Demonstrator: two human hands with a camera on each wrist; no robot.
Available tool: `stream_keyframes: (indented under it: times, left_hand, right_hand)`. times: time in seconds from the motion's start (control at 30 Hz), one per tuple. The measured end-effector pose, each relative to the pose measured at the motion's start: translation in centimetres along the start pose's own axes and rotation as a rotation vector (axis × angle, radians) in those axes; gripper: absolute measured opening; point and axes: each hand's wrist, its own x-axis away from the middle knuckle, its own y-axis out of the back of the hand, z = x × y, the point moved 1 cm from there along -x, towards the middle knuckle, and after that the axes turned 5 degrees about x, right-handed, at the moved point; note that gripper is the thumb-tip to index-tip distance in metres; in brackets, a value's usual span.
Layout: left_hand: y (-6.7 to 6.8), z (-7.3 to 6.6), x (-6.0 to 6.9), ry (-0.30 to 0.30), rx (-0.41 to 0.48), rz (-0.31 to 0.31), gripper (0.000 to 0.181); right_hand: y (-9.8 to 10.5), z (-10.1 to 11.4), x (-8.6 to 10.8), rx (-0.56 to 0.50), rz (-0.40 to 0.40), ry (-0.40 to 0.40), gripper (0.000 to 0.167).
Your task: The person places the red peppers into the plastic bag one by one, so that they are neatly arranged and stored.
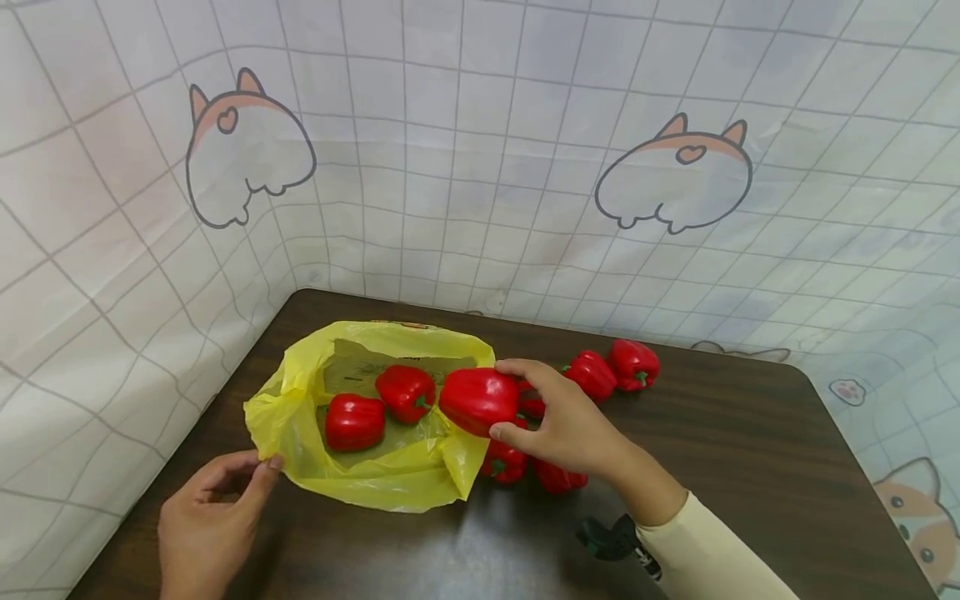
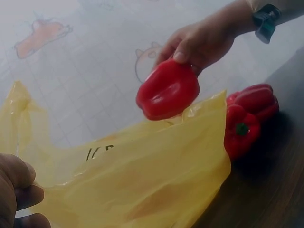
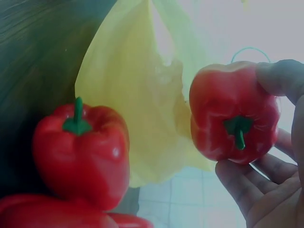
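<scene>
A yellow plastic bag (image 1: 375, 493) lies with its mouth spread wide on the table. Inside it rest two red bell peppers, one bell pepper (image 1: 355, 422) nearer the left and another (image 1: 406, 392) beside it. My left hand (image 1: 212, 517) pinches the bag's near left edge between thumb and fingers. Over the bag's right rim, my right hand (image 1: 562, 417) grips a red bell pepper (image 1: 478, 401) between thumb and fingers. In the right wrist view that held pepper (image 3: 232, 114) shows its green stem, and the left wrist view has it above the rim.
To the right of the bag, several more red bell peppers are grouped, among them a far one (image 1: 634, 364) and a near one (image 1: 558, 476), partly behind my right hand. The dark wooden table (image 1: 735, 450) meets a grid-patterned cloth (image 1: 465, 167) at its back and sides.
</scene>
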Motion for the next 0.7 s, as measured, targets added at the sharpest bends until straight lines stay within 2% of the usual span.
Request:
stream_keyframes:
  times: [0.17, 0.43, 0.7]
  left_hand:
    - [-0.1, -0.2, 0.1, -0.012, 0.006, -0.004, 0.020]
    - [0.0, -0.2, 0.2, 0.000, 0.007, -0.004, 0.020]
    - [-0.1, -0.1, 0.2, -0.012, 0.012, -0.004, 0.019]
  right_hand:
    - [-0.8, 0.3, -0.8, -0.016, 0.023, 0.015, 0.072]
    - [-2.5, 1.2, -2.1, -0.011, 0.081, 0.023, 0.072]
    - [-4.1, 2.4, -3.7, -0.031, 0.145, 0.078, 0.071]
